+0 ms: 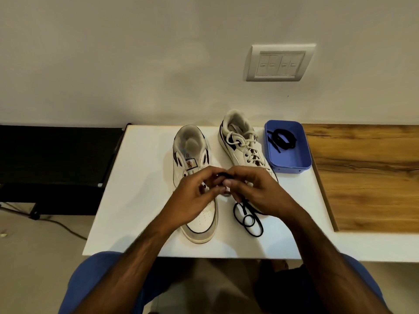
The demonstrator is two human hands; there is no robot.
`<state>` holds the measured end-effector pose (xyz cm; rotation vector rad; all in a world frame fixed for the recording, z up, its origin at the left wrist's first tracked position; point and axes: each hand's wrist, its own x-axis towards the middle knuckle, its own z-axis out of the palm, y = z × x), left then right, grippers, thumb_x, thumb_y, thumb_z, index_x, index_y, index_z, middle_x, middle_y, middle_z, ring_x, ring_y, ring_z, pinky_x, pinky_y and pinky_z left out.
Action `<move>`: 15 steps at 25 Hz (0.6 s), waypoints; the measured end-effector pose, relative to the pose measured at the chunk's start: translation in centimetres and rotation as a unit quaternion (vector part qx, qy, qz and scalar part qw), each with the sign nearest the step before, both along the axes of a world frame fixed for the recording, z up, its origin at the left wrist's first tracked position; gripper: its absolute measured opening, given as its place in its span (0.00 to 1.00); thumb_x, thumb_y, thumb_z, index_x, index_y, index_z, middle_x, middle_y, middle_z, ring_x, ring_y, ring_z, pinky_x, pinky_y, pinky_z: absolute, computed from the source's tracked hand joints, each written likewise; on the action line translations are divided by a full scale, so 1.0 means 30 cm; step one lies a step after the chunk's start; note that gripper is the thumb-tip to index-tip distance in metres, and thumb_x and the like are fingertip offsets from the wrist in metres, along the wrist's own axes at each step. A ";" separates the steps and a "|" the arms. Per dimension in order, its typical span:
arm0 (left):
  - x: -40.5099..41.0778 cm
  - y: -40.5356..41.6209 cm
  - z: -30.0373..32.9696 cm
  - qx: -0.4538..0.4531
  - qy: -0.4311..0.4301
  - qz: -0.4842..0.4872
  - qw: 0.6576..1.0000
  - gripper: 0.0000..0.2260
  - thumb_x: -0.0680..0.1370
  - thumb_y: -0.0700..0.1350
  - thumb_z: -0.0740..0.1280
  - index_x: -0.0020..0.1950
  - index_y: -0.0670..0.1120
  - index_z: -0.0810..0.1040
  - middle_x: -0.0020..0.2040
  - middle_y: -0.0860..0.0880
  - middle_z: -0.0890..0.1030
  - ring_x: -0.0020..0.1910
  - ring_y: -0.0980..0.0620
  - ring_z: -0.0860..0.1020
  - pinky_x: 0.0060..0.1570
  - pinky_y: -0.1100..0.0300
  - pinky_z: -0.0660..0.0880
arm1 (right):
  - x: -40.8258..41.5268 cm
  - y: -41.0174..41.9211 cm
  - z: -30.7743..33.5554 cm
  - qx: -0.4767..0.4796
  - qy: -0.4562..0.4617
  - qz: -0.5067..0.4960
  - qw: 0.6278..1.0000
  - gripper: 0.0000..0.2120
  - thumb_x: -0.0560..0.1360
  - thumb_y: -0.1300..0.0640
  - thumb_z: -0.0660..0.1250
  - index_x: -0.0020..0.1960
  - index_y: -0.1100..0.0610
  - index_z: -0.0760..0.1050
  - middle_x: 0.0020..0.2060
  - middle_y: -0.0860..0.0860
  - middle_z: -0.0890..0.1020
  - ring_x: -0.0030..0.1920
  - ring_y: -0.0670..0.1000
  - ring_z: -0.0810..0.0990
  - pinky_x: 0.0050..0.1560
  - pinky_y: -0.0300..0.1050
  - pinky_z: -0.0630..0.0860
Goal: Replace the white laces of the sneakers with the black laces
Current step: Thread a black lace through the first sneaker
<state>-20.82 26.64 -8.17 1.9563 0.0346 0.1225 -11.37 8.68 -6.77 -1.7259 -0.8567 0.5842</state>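
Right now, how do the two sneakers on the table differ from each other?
The left sneaker has no white lace and its tongue lies bare; the right sneaker is still laced in white. The left sneaker sits nearer the person, the right sneaker farther back beside the blue tray. Both are white with dark trim, toes toward the person.

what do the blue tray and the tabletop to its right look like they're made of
The blue tray looks like moulded plastic with a matte finish: one even colour, rounded corners and thin smooth walls. The tabletop to its right shows brown wood grain with dark streaks and a soft sheen; whether it is solid wood or a laminate print cannot be told from here.
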 end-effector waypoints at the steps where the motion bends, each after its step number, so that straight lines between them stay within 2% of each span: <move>1: 0.001 0.009 0.002 -0.015 0.012 0.026 0.999 0.10 0.79 0.42 0.71 0.57 0.55 0.82 0.44 0.53 0.84 0.44 0.53 0.81 0.42 0.49 0.78 | 0.006 -0.003 0.004 0.009 0.004 -0.021 1.000 0.07 0.82 0.61 0.65 0.55 0.58 0.82 0.32 0.58 0.79 0.31 0.58 0.77 0.36 0.50 0.74; 2: 0.002 0.020 0.005 -0.033 0.016 0.053 0.998 0.08 0.80 0.42 0.70 0.53 0.55 0.84 0.40 0.51 0.83 0.39 0.52 0.81 0.40 0.48 0.76 | 0.014 -0.008 0.009 0.019 0.009 -0.048 0.999 0.07 0.82 0.61 0.65 0.54 0.58 0.82 0.30 0.58 0.79 0.31 0.58 0.76 0.37 0.54 0.74; 4: 0.004 0.046 0.018 -0.069 -0.001 0.093 0.993 0.09 0.79 0.42 0.70 0.46 0.56 0.85 0.40 0.47 0.84 0.35 0.47 0.79 0.37 0.52 0.76 | 0.028 -0.021 0.010 0.045 0.025 -0.097 0.994 0.08 0.82 0.62 0.65 0.53 0.58 0.83 0.30 0.60 0.78 0.31 0.55 0.77 0.41 0.55 0.76; 7: 0.000 0.088 0.027 -0.101 -0.030 0.150 0.983 0.11 0.78 0.41 0.71 0.42 0.58 0.86 0.42 0.42 0.85 0.34 0.54 0.79 0.39 0.67 0.74 | 0.044 -0.041 0.010 0.058 0.043 -0.150 0.986 0.07 0.81 0.63 0.65 0.53 0.61 0.82 0.31 0.60 0.81 0.33 0.51 0.79 0.45 0.47 0.78; 9: -0.001 0.110 0.021 -0.050 -0.027 0.181 0.982 0.08 0.76 0.41 0.73 0.45 0.54 0.87 0.41 0.46 0.85 0.37 0.59 0.79 0.41 0.73 0.70 | 0.056 -0.058 0.005 0.057 0.053 -0.179 0.981 0.07 0.81 0.63 0.65 0.54 0.62 0.82 0.31 0.58 0.81 0.33 0.49 0.79 0.44 0.40 0.78; 10: -0.002 0.122 0.016 -0.007 -0.028 0.179 0.983 0.08 0.76 0.40 0.74 0.47 0.53 0.87 0.41 0.50 0.85 0.41 0.60 0.79 0.43 0.74 0.68 | 0.063 -0.064 -0.001 0.052 0.052 -0.191 0.979 0.07 0.81 0.62 0.65 0.54 0.61 0.82 0.32 0.58 0.81 0.33 0.50 0.80 0.44 0.40 0.78; 12: -0.008 0.137 0.005 0.070 -0.047 0.160 0.984 0.09 0.76 0.40 0.74 0.51 0.53 0.87 0.41 0.57 0.85 0.46 0.59 0.78 0.47 0.70 0.69 | 0.074 -0.071 -0.015 0.030 0.037 -0.203 0.978 0.07 0.81 0.60 0.66 0.54 0.58 0.82 0.32 0.57 0.82 0.34 0.52 0.81 0.45 0.44 0.78; 15: -0.009 0.162 -0.016 0.200 -0.078 0.185 0.959 0.04 0.75 0.52 0.72 0.48 0.57 0.86 0.41 0.63 0.84 0.43 0.58 0.78 0.52 0.52 0.70 | 0.084 -0.075 -0.028 0.004 0.021 -0.232 0.972 0.06 0.81 0.59 0.66 0.53 0.56 0.82 0.33 0.55 0.83 0.36 0.53 0.83 0.46 0.47 0.79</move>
